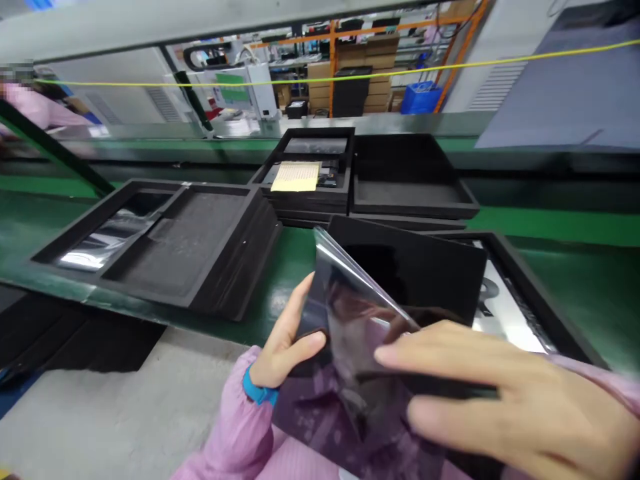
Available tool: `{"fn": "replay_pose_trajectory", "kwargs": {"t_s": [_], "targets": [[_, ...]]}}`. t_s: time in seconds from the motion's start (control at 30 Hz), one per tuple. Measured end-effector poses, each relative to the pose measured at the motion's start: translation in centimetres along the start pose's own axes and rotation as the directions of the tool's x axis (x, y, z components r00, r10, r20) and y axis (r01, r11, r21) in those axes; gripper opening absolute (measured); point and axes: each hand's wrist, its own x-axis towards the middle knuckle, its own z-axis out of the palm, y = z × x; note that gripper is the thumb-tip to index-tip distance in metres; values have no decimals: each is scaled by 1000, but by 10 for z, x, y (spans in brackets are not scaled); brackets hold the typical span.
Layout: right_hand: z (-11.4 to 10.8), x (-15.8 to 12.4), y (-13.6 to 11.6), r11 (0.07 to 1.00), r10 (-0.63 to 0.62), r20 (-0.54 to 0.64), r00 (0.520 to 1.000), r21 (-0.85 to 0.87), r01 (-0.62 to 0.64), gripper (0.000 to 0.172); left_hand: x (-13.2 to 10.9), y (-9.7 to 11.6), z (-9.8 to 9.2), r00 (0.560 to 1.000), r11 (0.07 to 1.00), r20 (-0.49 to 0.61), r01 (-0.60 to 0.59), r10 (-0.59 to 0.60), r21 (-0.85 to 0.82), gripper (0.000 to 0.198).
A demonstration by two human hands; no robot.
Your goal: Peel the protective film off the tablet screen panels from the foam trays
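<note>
Several black foam trays [165, 247] sit on a green conveyor bench [560, 280], shelving blurred behind. Tablet body mostly hidden under the glossy film bag [360, 320], held low centre. Left hand [287, 343] pinches its left edge; right hand [495, 393] lies flat, fingers spread, gripping nothing clearly

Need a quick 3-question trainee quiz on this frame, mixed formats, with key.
1. True or false: the left hand grips the edge of the dark glossy panel.
2. What lies in the rear stacked tray? A) a yellow sheet B) a blue box C) a red cloth
3. Fill in: the right hand rests on the panel's shiny ____.

Key: 1 true; 2 A, the yellow sheet; 3 film.
</note>
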Motion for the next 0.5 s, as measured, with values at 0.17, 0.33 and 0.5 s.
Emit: {"fn": "replay_pose_trajectory", "kwargs": {"t_s": [0.17, 0.33, 0.5], "targets": [[-12, 34, -15, 943, -296, 373, 879, -32, 330, 38, -9, -14, -12, 978, 998, -199, 58, -65, -40, 62], [-14, 35, -25, 968, -243, 352, 904, 25, 250, 27, -21, -14, -14, 971, 998, -229, 61, -66, -28, 64], [-14, 32, -20, 948, -276, 323, 905, -62, 311, 23, -15, -5, 1, 958, 999, -282, 36, -42, -27, 52]]}}
